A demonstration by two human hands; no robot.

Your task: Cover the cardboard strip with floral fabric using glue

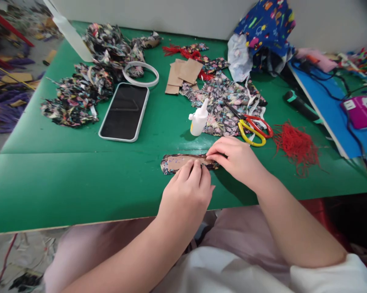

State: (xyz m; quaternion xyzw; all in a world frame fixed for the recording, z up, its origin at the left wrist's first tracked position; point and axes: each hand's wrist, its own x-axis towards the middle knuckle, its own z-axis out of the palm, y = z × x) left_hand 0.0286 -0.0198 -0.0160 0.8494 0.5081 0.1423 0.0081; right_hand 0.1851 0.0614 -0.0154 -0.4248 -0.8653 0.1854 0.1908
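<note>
On the green table [79,183] near its front edge lies a narrow strip of dark floral fabric [165,166], with a brown cardboard piece [177,162] on top of it. My left hand [186,191] presses its fingertips on the near long edge, around the middle of the strip. At the strip's right end, my right hand [234,156] pinches the far edge of the fabric between thumb and fingers. A small white glue bottle [198,120] stands just beyond the strip. Scissors [253,130] with one red and one yellow handle rest on floral cloth [223,101] past my right hand.
A phone [125,112], a white ring [140,74] and crumpled floral fabric [79,93] occupy the left. Cardboard pieces [183,73] lie at the back. To the right are red threads [296,146], a black-and-teal tool [302,106], a blue board [333,118] and cables.
</note>
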